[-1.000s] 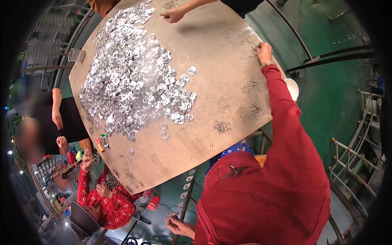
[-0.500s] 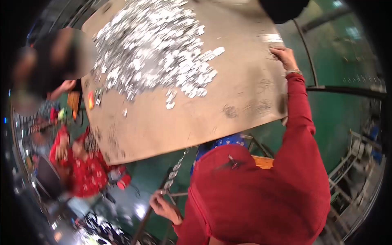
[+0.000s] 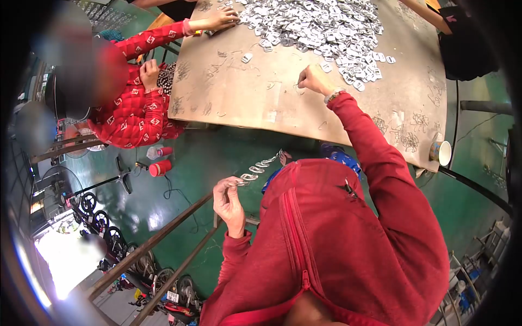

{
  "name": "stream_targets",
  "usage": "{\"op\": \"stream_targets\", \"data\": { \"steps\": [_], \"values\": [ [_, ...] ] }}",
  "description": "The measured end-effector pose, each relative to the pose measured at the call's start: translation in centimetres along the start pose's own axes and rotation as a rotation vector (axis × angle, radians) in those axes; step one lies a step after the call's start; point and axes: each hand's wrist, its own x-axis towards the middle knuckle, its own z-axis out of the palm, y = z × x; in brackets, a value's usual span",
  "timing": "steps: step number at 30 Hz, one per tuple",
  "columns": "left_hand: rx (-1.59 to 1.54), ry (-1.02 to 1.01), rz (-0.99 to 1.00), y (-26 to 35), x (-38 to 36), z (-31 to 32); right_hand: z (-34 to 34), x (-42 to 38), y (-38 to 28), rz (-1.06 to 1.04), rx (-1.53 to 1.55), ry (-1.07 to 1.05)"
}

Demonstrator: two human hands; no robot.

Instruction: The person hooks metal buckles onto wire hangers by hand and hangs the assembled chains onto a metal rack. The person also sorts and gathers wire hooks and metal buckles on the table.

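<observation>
My left hand hangs below the table's near edge, fingers pinched on one end of a string of metal buckles. The string runs up and to the right toward my lap. Over the cardboard-covered tabletop, my right hand is closed with its fingertips down. A thin wire-like piece may be at those fingertips, too small to make out. Just beyond that hand spreads a large heap of flat silver buckles, with one loose buckle apart on the left.
Bundles of thin wire hooks lie on the table's right side, near a paper cup at the corner. A person in a red patterned top reaches onto the table from the left. A dark-sleeved person is at the far right. Metal rails run lower left.
The view has swung and sharpened. My right hand has gone from the table's right edge to beside the buckle heap. My left hand still holds the string; the other person's hand now rests on the table.
</observation>
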Motion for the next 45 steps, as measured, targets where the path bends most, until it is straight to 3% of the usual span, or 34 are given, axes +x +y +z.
{"op": "stream_targets", "data": {
  "steps": [8,12,13,14,15,17,20,23,24,26,27,30,31,33,34,35,36,37,38,42,45],
  "values": [
    [-0.021,0.076,0.026,-2.0,0.0,-1.5,3.6,2.3,5.1,0.297,0.518,0.042],
    [-0.019,0.118,-0.014,-2.5,-0.5,-1.2,3.3,4.0,2.5,0.264,0.542,0.261],
    [0.183,0.133,0.017,-1.5,-0.6,-0.8,6.4,5.4,5.3,0.092,0.536,0.308],
    [0.357,0.114,0.065,-0.6,-0.5,-0.1,6.8,5.2,5.6,0.085,0.497,0.352],
    [0.176,0.145,0.076,-1.5,-1.1,-0.3,7.3,3.8,4.1,0.100,0.454,0.401],
    [0.152,0.119,0.105,-0.9,-0.9,-0.2,7.7,-0.4,0.7,0.199,0.386,0.470],
    [0.147,0.139,0.088,-2.4,-0.1,-1.8,9.0,-4.0,-3.6,0.249,0.215,0.407],
    [0.094,0.131,0.064,-2.1,0.2,-3.8,15.7,-0.2,2.2,-0.089,-0.394,0.308],
    [0.071,0.111,0.059,-2.1,0.5,-4.0,15.1,-0.7,2.3,-0.122,-0.377,0.255],
    [0.055,0.099,0.050,-2.0,1.2,-4.1,11.5,-3.6,2.0,-0.190,-0.354,0.154],
    [0.065,0.108,0.046,-2.0,1.4,-4.1,9.8,-4.4,2.5,-0.216,-0.422,0.000],
    [0.077,0.149,0.023,-2.2,2.1,-3.6,4.7,-7.5,4.2,-0.198,-0.176,-0.070],
    [0.100,0.169,0.013,-2.1,2.4,-3.2,3.6,-8.6,5.7,-0.216,0.169,0.163],
    [0.116,0.186,0.013,-2.3,2.7,-2.5,-2.6,-11.7,5.9,0.032,0.065,0.390],
    [0.134,0.210,0.014,-2.5,2.8,-2.3,-5.4,-13.1,7.7,0.051,0.061,0.594],
    [0.154,0.232,0.019,-2.9,3.0,-2.2,-7.2,-14.1,10.7,0.189,-0.017,0.753],
    [0.175,0.254,0.026,-3.2,3.1,-2.1,-9.7,-15.0,14.2,0.125,0.079,0.956],
    [0.222,0.275,0.023,-3.6,3.0,-2.2,-13.6,-16.7,15.1,0.386,0.073,1.020],
    [0.220,0.317,0.001,-4.0,3.1,-2.4,-16.3,-18.4,19.8,0.341,-0.019,1.144],
    [0.270,0.487,-0.119,-4.8,3.2,-3.3,-23.2,-25.2,33.4,0.557,-0.296,1.067],
    [0.347,0.607,-0.221,-4.7,2.9,-2.9,-26.4,-26.4,35.9,0.686,-0.371,0.877]
  ]
}}
